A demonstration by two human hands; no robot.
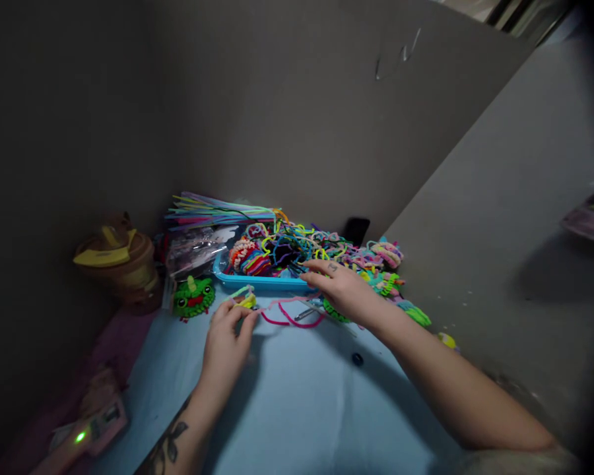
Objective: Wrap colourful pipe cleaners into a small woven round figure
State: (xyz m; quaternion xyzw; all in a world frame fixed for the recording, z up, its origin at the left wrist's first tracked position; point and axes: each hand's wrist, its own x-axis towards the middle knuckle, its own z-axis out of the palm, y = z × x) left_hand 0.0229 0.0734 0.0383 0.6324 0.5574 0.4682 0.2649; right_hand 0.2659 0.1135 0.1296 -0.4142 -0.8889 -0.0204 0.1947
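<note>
My left hand (230,335) is closed in a pinch at a small yellow fuzzy pipe-cleaner piece (247,301), with a pale green strand beside it. My right hand (344,290) reaches over the front rim of a blue tray (264,284); its fingers are stretched and slightly apart, near the tangled pipe cleaners (321,245), and nothing shows clearly between them. Between the hands, a bent magenta pipe cleaner (307,324) lies on the table next to a metal tool (304,313), partly covered. A green frog-like pipe-cleaner figure (194,298) lies left of the tray.
Straight pipe cleaners (222,211) lie behind clear plastic packaging (198,251). A brown pot-like container (123,267) stands left, and a pink device with a green light (92,429) is nearer. A dark phone (356,231) leans on the wall. A small dark round item (357,359) lies right.
</note>
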